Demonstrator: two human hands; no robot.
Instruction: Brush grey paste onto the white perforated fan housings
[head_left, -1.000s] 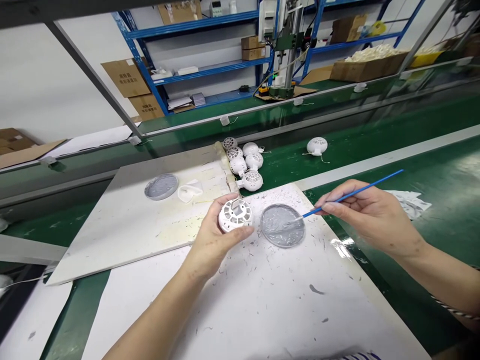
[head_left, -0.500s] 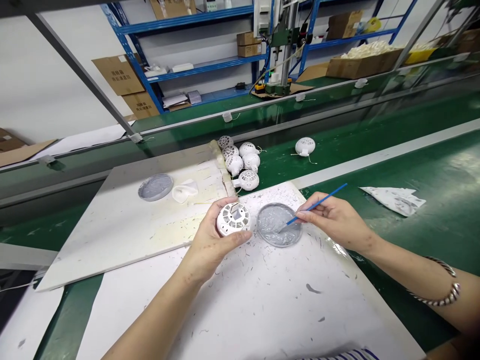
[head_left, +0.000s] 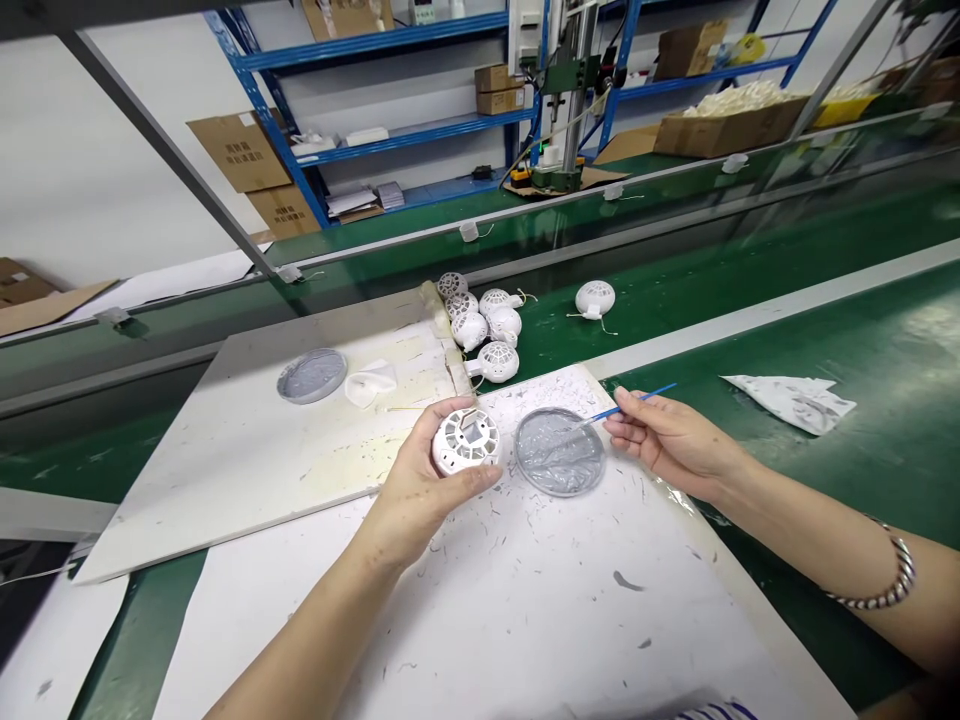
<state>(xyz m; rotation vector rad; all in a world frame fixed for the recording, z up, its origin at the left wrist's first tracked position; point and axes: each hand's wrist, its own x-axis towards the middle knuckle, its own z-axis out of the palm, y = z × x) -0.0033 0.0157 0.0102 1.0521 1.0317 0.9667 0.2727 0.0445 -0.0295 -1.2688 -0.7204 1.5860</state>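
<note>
My left hand (head_left: 424, 480) is closed around a round white plastic housing (head_left: 466, 441) with slotted openings and a square recess on top. To its right, a shallow round dish (head_left: 559, 470) of grey paste lies on the paint-flecked white sheet (head_left: 540, 600). My right hand (head_left: 667, 445) pinches a thin blue stick (head_left: 637, 400) at the dish's right rim. The stick's pale tip reaches over the paste; whether it touches cannot be told. Behind the dish, several white vented housings (head_left: 498, 361) with short wires sit in a cluster.
A white board (head_left: 225, 440) at left bears a second grey dish (head_left: 311, 376) and a crumpled white piece (head_left: 370, 382). One more housing (head_left: 595, 298) rides on the green belt (head_left: 690, 270). A smeared scrap (head_left: 791, 402) lies at right. Blue shelves (head_left: 390, 140) stand behind.
My right hand has tilted the blue stick flatter, with its tip still over the dish. The lone housing on the belt has shifted slightly left. My left hand stays in place.
</note>
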